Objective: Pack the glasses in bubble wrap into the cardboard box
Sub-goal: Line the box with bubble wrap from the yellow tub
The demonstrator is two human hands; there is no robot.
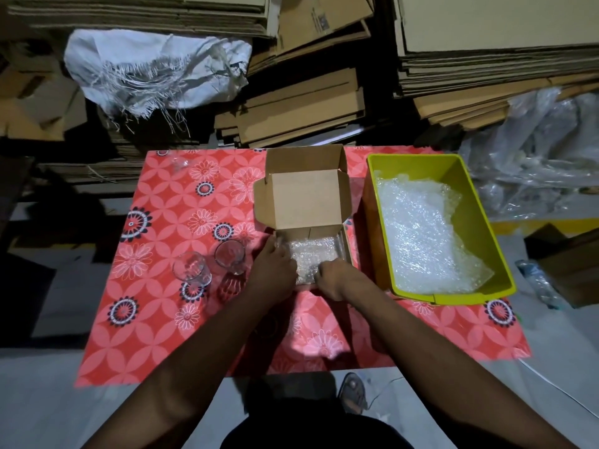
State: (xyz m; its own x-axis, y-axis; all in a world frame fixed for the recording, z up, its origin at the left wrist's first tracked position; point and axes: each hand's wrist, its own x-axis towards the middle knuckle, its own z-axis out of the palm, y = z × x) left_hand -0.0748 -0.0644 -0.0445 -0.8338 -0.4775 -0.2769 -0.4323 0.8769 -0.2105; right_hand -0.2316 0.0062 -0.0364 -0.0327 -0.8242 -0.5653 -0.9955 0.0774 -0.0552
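Both hands down in the box (304, 202), working the wrap (311, 254). Left hand (272, 265) at the near-left corner, fingers curled down onto the wrap edge, apparently pinching or pressing it; exact hold hidden behind the knuckles. Right hand (334, 278) at the near edge, fingers curled under into the wrap, seemingly gripping a fold. Whether a glass already sits inside that bundle: cannot tell. Forearms angled in from both sides, wrists bent down over the rim.

Just left of the left hand, two bare glasses (210, 262) standing upright on the table (162, 319), close together. Fragile, smooth, probably slippery: best taken round the body, not by the rim. Wrap itself light, soft, springy, likely to unfold unless held down. More sheets in the bin (479, 176), right of the right hand.
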